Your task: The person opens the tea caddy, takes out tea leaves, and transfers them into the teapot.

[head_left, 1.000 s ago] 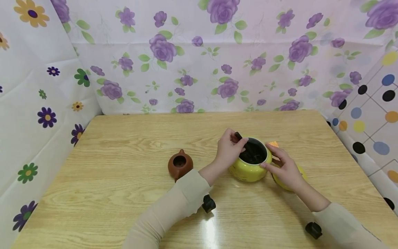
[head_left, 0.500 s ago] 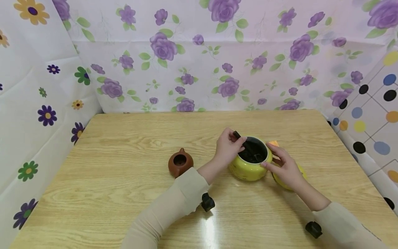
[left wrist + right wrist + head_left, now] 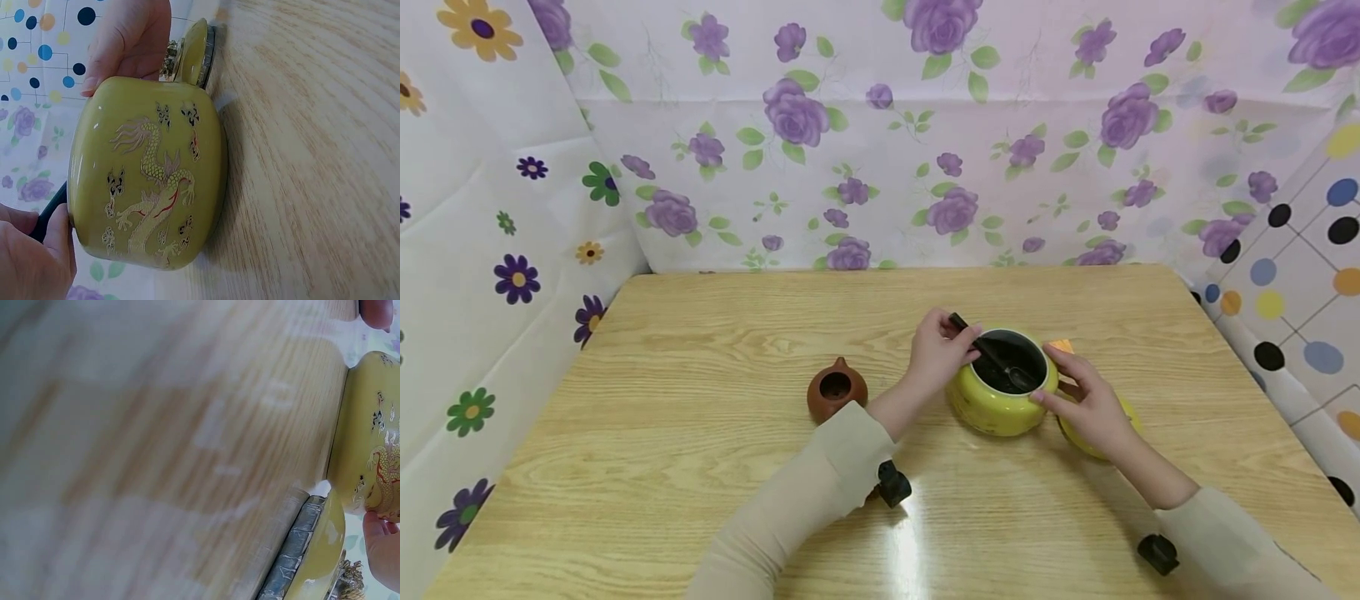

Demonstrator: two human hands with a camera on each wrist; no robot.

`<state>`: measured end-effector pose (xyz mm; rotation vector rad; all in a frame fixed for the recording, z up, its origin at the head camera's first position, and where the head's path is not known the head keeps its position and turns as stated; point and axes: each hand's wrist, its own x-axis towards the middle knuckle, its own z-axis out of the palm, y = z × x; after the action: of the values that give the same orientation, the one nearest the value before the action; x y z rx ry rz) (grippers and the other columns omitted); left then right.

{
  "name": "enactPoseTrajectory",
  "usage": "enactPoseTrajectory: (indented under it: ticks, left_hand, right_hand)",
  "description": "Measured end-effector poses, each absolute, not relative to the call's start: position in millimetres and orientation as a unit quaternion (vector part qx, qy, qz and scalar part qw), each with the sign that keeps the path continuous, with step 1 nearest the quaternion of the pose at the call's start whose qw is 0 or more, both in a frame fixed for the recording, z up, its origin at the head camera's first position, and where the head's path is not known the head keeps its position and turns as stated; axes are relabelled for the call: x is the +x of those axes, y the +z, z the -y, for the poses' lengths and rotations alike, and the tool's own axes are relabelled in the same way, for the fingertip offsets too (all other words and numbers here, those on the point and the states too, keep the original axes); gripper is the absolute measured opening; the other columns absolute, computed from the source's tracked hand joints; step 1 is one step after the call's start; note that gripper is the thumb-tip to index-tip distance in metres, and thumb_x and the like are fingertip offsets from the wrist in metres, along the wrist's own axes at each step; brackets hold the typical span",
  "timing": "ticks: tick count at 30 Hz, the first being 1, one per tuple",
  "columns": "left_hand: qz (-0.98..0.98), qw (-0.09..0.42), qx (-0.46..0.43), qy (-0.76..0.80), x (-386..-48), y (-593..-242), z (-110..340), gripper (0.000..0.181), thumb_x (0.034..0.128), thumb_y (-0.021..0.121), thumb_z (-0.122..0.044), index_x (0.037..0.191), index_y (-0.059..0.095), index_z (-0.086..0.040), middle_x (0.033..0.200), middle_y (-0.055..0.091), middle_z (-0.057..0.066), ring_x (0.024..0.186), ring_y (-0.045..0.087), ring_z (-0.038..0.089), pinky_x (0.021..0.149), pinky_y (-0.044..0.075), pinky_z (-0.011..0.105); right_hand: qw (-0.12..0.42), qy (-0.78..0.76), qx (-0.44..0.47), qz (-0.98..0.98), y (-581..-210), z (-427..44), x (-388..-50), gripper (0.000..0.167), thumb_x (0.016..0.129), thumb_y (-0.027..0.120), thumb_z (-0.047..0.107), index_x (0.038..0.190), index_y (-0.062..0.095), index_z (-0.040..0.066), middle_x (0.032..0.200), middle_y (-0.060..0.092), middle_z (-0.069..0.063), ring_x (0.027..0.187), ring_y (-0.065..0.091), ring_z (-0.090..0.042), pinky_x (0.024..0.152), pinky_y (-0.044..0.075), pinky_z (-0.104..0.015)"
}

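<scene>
At the right of centre of the head view, the left hand (image 3: 938, 350) pinches the dark spoon (image 3: 996, 358), whose long axis slants from upper left down to lower right, its bowl within the mouth of the yellow jar (image 3: 1000, 414). The right hand (image 3: 1088, 404) grips the jar's right side, partly covering the yellow lid (image 3: 1081, 442). The brown teapot (image 3: 822, 403), left of both hands, is nearer the left hand; the left sleeve (image 3: 805, 475) overlaps its lower edge and the jar's rim surrounds the spoon's bowl.
</scene>
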<state>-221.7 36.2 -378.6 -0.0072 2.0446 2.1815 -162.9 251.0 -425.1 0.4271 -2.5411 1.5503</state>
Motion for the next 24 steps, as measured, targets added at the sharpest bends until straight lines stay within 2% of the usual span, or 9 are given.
enactPoseTrajectory:
  ticks: [15,24]
  left_hand:
    - [-0.669,0.072,-0.022,0.739,-228.8,-377.4,-23.3,0.017,0.0908,0.063,-0.005,0.091,0.046,-0.001,0.083,0.051,0.007,0.085,0.069,0.030,0.071,0.059,0.026]
    - [-0.652,0.064,-0.040,0.754,-233.3,-375.6,-15.7,0.017,0.0913,0.062,-0.004,0.093,0.046,0.000,0.082,0.051,0.007,0.077,0.068,0.021,0.073,0.059,0.025]
  right_hand:
    - [0.069,0.516,0.138,0.843,-425.6,-250.9,-163.0,0.062,0.087,0.068,0.003,0.142,0.040,-0.001,0.137,0.042,-0.022,0.115,0.041,0.012,0.090,0.041,-0.002]
    - [0.068,0.512,0.138,0.845,-425.3,-251.3,-162.8,0.062,0.087,0.068,0.003,0.142,0.040,-0.001,0.138,0.042,-0.022,0.115,0.040,0.014,0.090,0.041,-0.002]
